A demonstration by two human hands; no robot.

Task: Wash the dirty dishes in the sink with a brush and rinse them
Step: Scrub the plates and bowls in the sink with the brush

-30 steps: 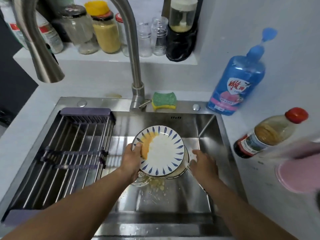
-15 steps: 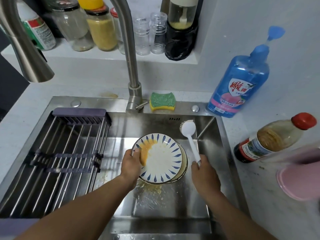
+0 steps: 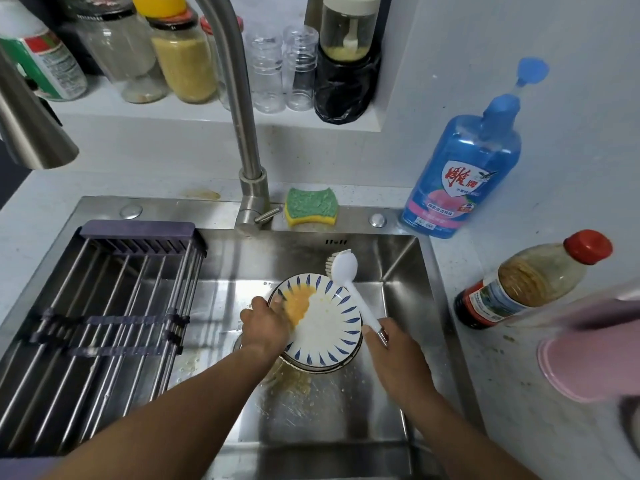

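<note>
At my far left the spout (image 3: 38, 140) looms close to the camera. Behind it a shelf (image 3: 207, 114) carries a row of jars (image 3: 183, 53) and clear containers. Below, a purple-framed rack (image 3: 104, 323) of steel bars fills the left part of the sink (image 3: 346, 438).

The tap (image 3: 252, 181) rises from the sink's back ledge, and a green and yellow sponge (image 3: 310, 211) lies just beside its base, on the right.

I see both hands inside the basin. The left hand (image 3: 265, 327) grips the left rim of the plate (image 3: 329, 323), with its thumb lying on the face at the edge of an orange smear. The plate is white with blue dashes round the border. It is held tilted toward the camera, above the middle of the sink. A 2nd dish (image 3: 322, 363) sits under it, with only its rim showing. Orange spatter marks the sink floor just in front of them.

The brush (image 3: 343, 268) is white. Its head is raised just past the plate's upper right rim, with the bristles turned away to the left. The handle slants down along the plate's right edge into the right hand (image 3: 394, 348), whose fingers are curled round its lower end. I cannot tell whether the handle touches the plate.

To the right, on the surface (image 3: 485, 393), a blue detergent bottle (image 3: 464, 178) stands at the sink's back corner. A red-capped bottle of brown sauce (image 3: 526, 282) is nearer me. A blurred pink object (image 3: 595, 351) sits at the right edge of my view.
</note>
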